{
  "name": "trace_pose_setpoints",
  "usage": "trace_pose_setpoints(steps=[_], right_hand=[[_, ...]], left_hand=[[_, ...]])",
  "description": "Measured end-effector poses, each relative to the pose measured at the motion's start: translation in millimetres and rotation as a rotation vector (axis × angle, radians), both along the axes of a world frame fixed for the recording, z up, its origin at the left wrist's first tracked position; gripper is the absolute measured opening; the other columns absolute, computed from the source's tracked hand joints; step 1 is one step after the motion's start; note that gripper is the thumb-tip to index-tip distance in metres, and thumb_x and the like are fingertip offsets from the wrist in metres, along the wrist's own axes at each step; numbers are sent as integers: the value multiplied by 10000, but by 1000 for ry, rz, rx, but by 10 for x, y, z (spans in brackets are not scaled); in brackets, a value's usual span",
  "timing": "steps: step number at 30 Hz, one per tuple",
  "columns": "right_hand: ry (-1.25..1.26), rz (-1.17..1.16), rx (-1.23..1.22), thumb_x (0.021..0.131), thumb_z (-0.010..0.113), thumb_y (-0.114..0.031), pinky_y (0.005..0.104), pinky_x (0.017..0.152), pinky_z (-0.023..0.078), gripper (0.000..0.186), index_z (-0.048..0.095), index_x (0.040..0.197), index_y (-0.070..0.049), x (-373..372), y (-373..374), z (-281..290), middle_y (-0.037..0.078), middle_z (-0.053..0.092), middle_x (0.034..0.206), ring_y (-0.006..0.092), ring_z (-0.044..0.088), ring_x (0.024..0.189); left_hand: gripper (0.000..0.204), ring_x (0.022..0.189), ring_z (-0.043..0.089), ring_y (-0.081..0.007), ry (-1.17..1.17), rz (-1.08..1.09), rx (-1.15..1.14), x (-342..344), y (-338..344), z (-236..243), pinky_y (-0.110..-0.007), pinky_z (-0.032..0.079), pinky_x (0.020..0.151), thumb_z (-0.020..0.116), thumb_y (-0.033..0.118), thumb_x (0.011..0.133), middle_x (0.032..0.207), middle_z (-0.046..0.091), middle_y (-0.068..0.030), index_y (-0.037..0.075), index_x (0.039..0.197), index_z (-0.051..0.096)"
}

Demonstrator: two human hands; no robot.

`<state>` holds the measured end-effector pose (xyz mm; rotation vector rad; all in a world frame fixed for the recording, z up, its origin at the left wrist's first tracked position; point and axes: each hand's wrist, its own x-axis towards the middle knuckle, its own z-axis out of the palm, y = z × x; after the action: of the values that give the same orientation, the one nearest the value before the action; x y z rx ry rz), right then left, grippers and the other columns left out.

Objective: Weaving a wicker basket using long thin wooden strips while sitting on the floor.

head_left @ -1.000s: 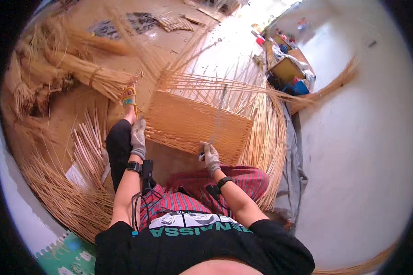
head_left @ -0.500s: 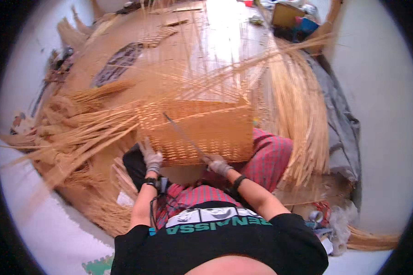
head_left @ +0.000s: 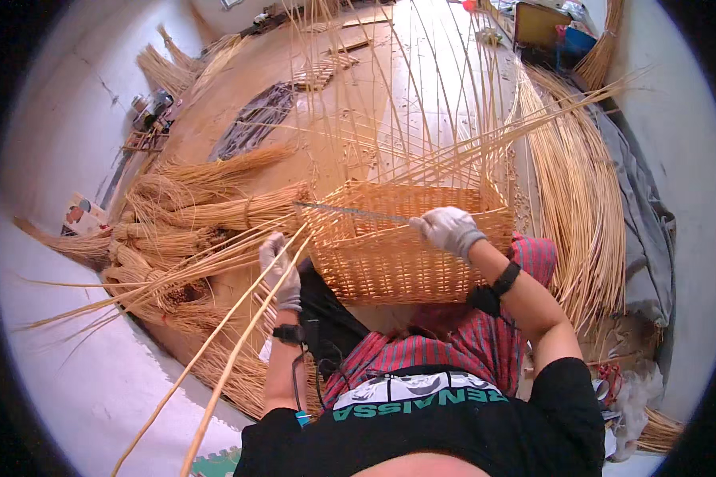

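A half-woven rectangular wicker basket [head_left: 410, 274] rests tilted on my lap, with long uncut rods rising from its far side. Above its near rim, my gloved right hand [head_left: 447, 229] is closed round one end of a thin grey metal rod [head_left: 358, 211]. The metal rod reaches left across the basket to its left corner. Beside that corner, my gloved left hand [head_left: 280, 274] has its fingers curled at a pale wicker rod [head_left: 219, 322], seemingly gripping it. A second, thicker wicker rod [head_left: 243, 350] runs alongside toward the lower left.
Bundles of wicker [head_left: 183, 207] lie on the floor to the left. On the right, a long spread of pale rods [head_left: 585, 215] lies beside a grey cloth [head_left: 640, 215]. Farther off are a dark folded cloth [head_left: 254, 119] and a blue container [head_left: 577, 41].
My left hand has left the basket's lower left edge for the wicker rods, which now point toward me. My right hand has risen to the rim, and the metal rod lies flatter.
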<state>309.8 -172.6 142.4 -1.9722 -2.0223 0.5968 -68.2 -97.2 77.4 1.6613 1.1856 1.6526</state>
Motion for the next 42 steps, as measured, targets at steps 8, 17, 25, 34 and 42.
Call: trace_pose_setpoints(steps=[8, 17, 25, 34, 42], right_hand=[[-187, -20, -108, 977, 439, -571, 485, 753, 535, 579, 750, 939, -83, -290, 506, 172, 171, 725, 929, 362, 696, 907], [-155, -80, -133, 947, 498, -588, 461, 806, 531, 548, 742, 967, -98, -138, 425, 309, 145, 728, 967, 339, 690, 948], [-251, -69, 494, 925, 613, -376, 435, 796, 522, 256, 722, 925, -144, 365, 342, 336, 93, 702, 891, 313, 668, 893], [-62, -223, -337, 900, 579, -548, 395, 797, 523, 470, 772, 955, -123, 1493, -38, 466, 104, 742, 887, 269, 696, 854], [92, -418, -87, 886, 679, -487, 331, 751, 540, 471, 753, 1037, -47, 2496, -258, 77, 99, 740, 860, 195, 691, 793]], left_hand=[[310, 1006, 674, -237, 646, -46, 173, -109, 831, 690, -345, 531, 894, 634, -4, 904, 1100, 704, -135, 64, 1206, 645], [285, 888, 702, -198, 867, -131, -364, 2, 1225, 530, -325, 526, 784, 700, 44, 837, 997, 756, -82, 142, 1103, 728], [345, 756, 687, -112, 431, -307, -412, -181, 1500, 146, -222, 510, 666, 527, -136, 835, 890, 760, -53, 39, 1030, 752], [344, 891, 701, -124, 734, -191, -291, -242, 1440, 253, -272, 542, 827, 558, -55, 804, 949, 763, -53, 88, 1043, 760], [285, 956, 682, -150, 250, -361, -544, -354, 1706, -54, -276, 548, 873, 626, -141, 833, 1045, 739, -73, 0, 1058, 728]])
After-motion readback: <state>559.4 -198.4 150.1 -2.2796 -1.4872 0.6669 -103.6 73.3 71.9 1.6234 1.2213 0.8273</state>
